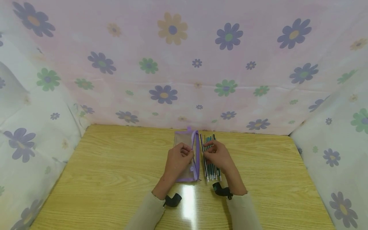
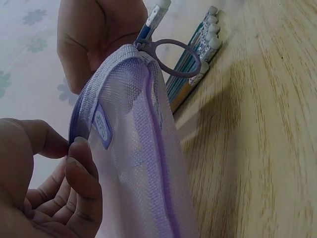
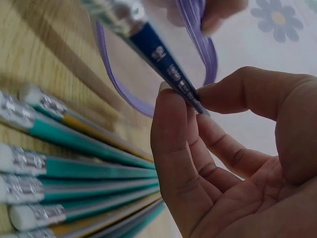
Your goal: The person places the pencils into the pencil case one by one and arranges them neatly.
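Observation:
My left hand pinches the zipper edge of a purple mesh pencil pouch between thumb and fingers, and the pouch mouth gapes in the right wrist view. A dark blue pencil with a silver ferrule is pinched by the thumb and fingertips of my right hand. In the head view this pencil lies between the pouch and the other pencils, its eraser end toward me. Several green and yellow pencils with white erasers lie side by side on the table under my right hand.
The wood-grain table is enclosed by flowered cloth at the back and both sides. A purple ring hangs at the pouch's zipper end. Black wrist mounts sit at both cuffs.

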Demonstrator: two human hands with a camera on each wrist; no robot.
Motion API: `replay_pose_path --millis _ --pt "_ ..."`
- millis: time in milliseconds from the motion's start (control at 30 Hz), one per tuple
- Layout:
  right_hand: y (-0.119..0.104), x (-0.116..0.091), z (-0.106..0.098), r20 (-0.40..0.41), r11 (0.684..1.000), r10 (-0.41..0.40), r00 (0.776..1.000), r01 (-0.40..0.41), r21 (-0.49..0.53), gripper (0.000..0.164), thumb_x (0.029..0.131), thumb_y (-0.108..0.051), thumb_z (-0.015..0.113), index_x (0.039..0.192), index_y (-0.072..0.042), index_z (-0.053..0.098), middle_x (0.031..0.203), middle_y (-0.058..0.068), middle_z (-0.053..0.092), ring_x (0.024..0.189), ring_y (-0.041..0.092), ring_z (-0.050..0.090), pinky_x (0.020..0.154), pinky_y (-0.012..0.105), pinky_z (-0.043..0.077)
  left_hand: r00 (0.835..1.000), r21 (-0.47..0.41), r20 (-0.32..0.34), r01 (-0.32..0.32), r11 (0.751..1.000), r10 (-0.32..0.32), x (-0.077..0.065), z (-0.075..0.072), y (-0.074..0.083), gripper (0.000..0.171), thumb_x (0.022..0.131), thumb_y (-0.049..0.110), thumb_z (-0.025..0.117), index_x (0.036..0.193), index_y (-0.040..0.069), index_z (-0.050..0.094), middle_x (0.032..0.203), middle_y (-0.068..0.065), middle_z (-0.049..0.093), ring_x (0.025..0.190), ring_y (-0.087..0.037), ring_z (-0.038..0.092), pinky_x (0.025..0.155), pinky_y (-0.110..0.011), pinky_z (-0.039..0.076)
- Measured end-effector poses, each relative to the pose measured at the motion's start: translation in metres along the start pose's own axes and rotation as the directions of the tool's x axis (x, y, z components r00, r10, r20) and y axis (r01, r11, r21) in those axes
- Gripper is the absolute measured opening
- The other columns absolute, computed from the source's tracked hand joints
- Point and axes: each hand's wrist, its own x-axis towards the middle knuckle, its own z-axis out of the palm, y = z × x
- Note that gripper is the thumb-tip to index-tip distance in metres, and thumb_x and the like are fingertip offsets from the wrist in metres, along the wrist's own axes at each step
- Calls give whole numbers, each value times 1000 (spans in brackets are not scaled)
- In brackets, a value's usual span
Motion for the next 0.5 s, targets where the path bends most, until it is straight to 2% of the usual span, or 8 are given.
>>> replay_pose_path --millis 233,500 --pt "1 1 9 14 1000 -24 1000 24 3 34 93 3 64 127 4 63 93 17 67 71 26 69 64 41 65 1000 -12 4 -7 1000 8 -1 0 1 4 93 10 74 93 7 71 79 -2 72 62 -14 68 57 -28 59" --pt "0 3 16 11 997 -74 997 74 12 34 94 3 66 128 5 63 92 18 68 69 31 69 63 49 64 1000 25 4 -11 1000 11 -1 1 2 3 93 11 73 93 8 72 79 0 72 63 -11 68 58 -27 59"
